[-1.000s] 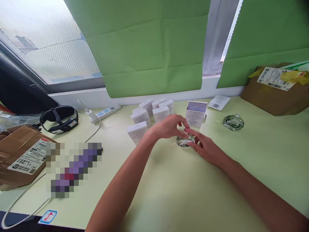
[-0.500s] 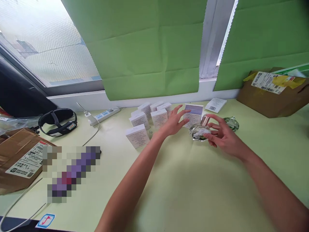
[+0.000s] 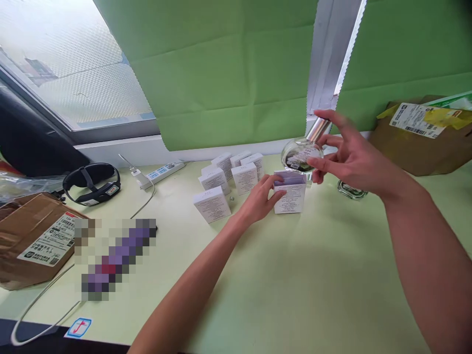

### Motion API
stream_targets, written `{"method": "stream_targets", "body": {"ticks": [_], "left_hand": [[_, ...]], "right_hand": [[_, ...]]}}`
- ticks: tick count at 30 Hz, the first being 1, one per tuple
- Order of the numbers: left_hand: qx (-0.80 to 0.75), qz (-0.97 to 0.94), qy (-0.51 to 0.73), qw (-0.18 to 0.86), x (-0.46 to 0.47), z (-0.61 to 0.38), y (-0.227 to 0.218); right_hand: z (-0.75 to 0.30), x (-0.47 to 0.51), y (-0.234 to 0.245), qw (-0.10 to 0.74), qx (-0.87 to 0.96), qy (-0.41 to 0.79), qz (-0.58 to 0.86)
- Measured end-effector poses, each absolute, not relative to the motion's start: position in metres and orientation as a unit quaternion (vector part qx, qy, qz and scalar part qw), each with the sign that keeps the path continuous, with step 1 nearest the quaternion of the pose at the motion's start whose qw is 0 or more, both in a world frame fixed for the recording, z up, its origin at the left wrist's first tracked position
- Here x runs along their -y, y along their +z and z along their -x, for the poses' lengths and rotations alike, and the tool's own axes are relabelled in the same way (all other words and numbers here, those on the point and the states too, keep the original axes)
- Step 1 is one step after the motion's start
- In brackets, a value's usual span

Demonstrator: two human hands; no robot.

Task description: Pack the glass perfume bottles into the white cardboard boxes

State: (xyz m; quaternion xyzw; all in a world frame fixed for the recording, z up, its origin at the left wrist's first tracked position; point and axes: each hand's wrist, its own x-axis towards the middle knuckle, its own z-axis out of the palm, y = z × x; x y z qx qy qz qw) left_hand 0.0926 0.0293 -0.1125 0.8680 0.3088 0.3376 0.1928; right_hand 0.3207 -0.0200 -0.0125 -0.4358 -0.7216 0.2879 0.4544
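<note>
A round clear glass perfume bottle point(image 3: 297, 156) with a rose-gold neck is raised off the table in my right hand point(image 3: 350, 157). The fingers grip it from the right, and it leans to the right just above a small white box point(image 3: 290, 199). That box stands upright with its top open and a lilac inside showing. My left hand point(image 3: 261, 197) pinches the box's left side near the top edge. Another glass bottle point(image 3: 352, 191) rests on the table below my right wrist, partly hidden.
Several white printed boxes point(image 3: 245, 179) stand left of my left hand. A power strip point(image 3: 165, 173), a black head strap point(image 3: 90, 187) and a cardboard box point(image 3: 40, 241) are on the left. Another cardboard box point(image 3: 409, 147) sits at the back right on the pale green table point(image 3: 280, 285).
My right hand has lifted the perfume bottle up, over the open box. My left hand has closed on that box, which now stands nearer to me.
</note>
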Motion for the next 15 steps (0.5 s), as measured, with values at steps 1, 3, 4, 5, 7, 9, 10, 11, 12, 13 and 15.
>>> {"method": "stream_targets", "body": {"ticks": [1,3,4,5,7,9,10,11,12,13,15], "left_hand": [[-0.303,-0.865,0.345,0.204,-0.026,-0.087,-0.113],[-0.303,-0.855,0.358,0.22,-0.023,-0.079,-0.115],[-0.309,-0.851,0.362,0.221,-0.023,-0.076,-0.116],[-0.315,-0.849,0.366,0.216,-0.024,-0.075,-0.117],[-0.319,-0.849,0.371,0.199,-0.026,-0.074,-0.121],[-0.313,-0.848,0.386,0.186,-0.026,-0.076,-0.126],[-0.31,-0.843,0.398,0.185,-0.026,-0.077,-0.129],[-0.309,-0.836,0.413,0.188,-0.026,-0.078,-0.132],[-0.31,-0.828,0.427,0.193,-0.025,-0.079,-0.136],[-0.311,-0.82,0.438,0.198,-0.024,-0.08,-0.14],[-0.314,-0.81,0.448,0.21,-0.022,-0.082,-0.146]], "right_hand": [[-0.315,0.018,-0.008,0.447,0.73,0.289,0.429],[-0.303,0.014,-0.005,0.423,0.749,0.287,0.421],[-0.299,0.014,-0.005,0.406,0.761,0.281,0.422],[-0.295,0.013,-0.005,0.387,0.772,0.273,0.424],[-0.291,0.012,-0.008,0.353,0.791,0.256,0.428],[-0.291,0.011,-0.011,0.334,0.803,0.243,0.43],[-0.292,0.01,-0.012,0.328,0.806,0.237,0.431],[-0.294,0.009,-0.013,0.323,0.809,0.231,0.433],[-0.295,0.008,-0.013,0.318,0.812,0.225,0.434],[-0.297,0.007,-0.014,0.312,0.815,0.221,0.435],[-0.3,0.006,-0.014,0.301,0.822,0.213,0.434]]}}
